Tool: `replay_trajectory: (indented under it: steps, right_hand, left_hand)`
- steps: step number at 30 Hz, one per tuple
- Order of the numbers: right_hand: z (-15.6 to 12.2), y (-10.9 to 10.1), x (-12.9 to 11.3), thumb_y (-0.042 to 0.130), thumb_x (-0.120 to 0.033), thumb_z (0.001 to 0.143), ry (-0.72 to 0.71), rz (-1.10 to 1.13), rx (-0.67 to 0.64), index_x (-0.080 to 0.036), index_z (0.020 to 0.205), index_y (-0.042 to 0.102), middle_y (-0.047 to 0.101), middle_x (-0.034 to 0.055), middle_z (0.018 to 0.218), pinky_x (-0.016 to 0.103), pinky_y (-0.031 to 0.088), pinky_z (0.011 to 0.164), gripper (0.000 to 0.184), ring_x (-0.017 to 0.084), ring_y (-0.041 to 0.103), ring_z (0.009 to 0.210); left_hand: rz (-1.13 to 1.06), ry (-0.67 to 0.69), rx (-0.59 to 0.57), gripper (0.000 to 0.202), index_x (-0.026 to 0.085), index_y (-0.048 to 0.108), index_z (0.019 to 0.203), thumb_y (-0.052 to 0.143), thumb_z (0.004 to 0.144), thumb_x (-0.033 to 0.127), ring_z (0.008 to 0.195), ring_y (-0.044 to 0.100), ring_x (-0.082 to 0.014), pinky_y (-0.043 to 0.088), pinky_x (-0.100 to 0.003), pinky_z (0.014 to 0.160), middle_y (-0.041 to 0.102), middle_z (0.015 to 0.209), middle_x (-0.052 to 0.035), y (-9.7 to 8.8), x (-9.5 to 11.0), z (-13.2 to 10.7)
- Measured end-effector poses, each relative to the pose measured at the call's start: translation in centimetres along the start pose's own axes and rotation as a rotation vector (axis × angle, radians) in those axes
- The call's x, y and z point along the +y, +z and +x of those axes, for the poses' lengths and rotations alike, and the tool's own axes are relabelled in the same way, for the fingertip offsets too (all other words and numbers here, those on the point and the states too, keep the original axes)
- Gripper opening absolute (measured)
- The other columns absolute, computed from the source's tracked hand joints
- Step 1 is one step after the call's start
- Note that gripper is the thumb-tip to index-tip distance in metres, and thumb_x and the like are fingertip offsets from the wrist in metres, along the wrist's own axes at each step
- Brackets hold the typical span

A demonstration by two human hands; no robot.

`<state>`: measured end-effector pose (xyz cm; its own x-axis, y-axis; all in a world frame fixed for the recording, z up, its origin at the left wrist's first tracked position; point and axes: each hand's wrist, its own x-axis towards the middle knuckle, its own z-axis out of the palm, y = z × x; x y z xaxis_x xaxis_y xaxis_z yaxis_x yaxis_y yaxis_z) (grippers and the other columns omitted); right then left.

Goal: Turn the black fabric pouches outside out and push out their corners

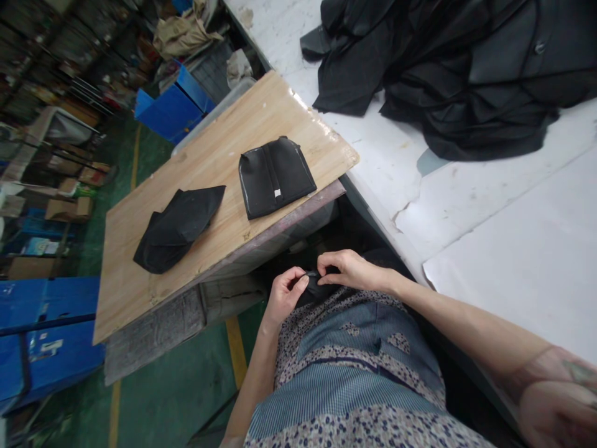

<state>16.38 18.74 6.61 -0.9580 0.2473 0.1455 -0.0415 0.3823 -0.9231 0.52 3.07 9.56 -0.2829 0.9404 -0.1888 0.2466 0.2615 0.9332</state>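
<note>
Over my lap, my left hand pinches the edge of a dark piece of fabric between thumb and fingers. Close beside it on the right, my right hand is curled with its fingertips on the same fabric. Most of that piece is hidden by my hands and blends into the dark gap behind. On the wooden board ahead lies a flat black sewn piece with a centre seam and a small white tag. A folded black fabric piece lies to its left.
Black garments are heaped on the white table at the right. The wooden board spans the left, beside a blue bin. Blue boxes and cartons stand on the green floor farther left.
</note>
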Motion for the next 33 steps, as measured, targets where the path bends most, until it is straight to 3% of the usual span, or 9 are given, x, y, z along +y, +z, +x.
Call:
replay_trajectory:
  steps: [5, 11, 16, 23, 33]
  right_hand:
    - [-0.12, -0.09, -0.17, 0.071, -0.027, 0.088, -0.015, -0.052, -0.013, -0.02, 0.079, 0.061, 0.059, -0.0012, 0.081, 0.023, 0.039, 0.067, 0.015, 0.015, 0.057, 0.075]
    - [-0.07, 0.08, -0.21, 0.076, -0.026, 0.083, -0.028, 0.058, 0.012, -0.02, 0.088, 0.064, 0.062, 0.0, 0.088, 0.024, 0.043, 0.073, 0.014, 0.017, 0.06, 0.081]
    - [0.0, 0.2, -0.01, 0.076, -0.022, 0.082, 0.005, 0.044, -0.017, -0.019, 0.081, 0.064, 0.06, -0.0009, 0.082, 0.024, 0.04, 0.069, 0.012, 0.015, 0.057, 0.076]
    - [0.26, 0.64, 0.46, 0.072, -0.04, 0.081, 0.113, 0.429, 0.056, -0.018, 0.077, 0.061, 0.058, -0.0016, 0.075, 0.025, 0.041, 0.065, 0.025, 0.014, 0.052, 0.069]
    - [0.17, 0.58, 0.49, 0.072, -0.039, 0.079, 0.223, 0.461, 0.056, -0.017, 0.075, 0.061, 0.057, -0.0026, 0.068, 0.024, 0.038, 0.061, 0.024, 0.013, 0.05, 0.064]
  left_hand:
    - [0.056, 0.017, -0.015, 0.026, 0.017, 0.058, 0.076, 0.056, 0.094, 0.036, 0.068, 0.043, -0.0131, 0.035, -0.025, 0.063, 0.051, 0.074, 0.0001, -0.07, -0.11, 0.05]
    - [0.068, 0.046, -0.012, 0.025, 0.017, 0.06, 0.08, 0.054, 0.095, 0.036, 0.07, 0.046, -0.0139, 0.036, -0.026, 0.065, 0.053, 0.077, -0.001, 0.05, -0.13, -0.05]
    - [0.097, 0.059, -0.052, 0.024, 0.016, 0.06, 0.079, 0.055, 0.095, 0.034, 0.068, 0.043, -0.0128, 0.035, -0.025, 0.064, 0.051, 0.074, 0.0, 0.45, -0.24, -0.02]
    - [0.092, 0.054, -0.092, 0.025, 0.017, 0.057, 0.081, 0.053, 0.096, 0.036, 0.069, 0.042, -0.0126, 0.034, -0.025, 0.064, 0.048, 0.075, 0.0007, 0.18, 0.05, 0.18]
    - [0.108, 0.03, -0.099, 0.026, 0.017, 0.056, 0.083, 0.049, 0.098, 0.036, 0.067, 0.039, -0.0118, 0.032, -0.025, 0.061, 0.045, 0.074, 0.0018, 0.66, -0.1, 0.11]
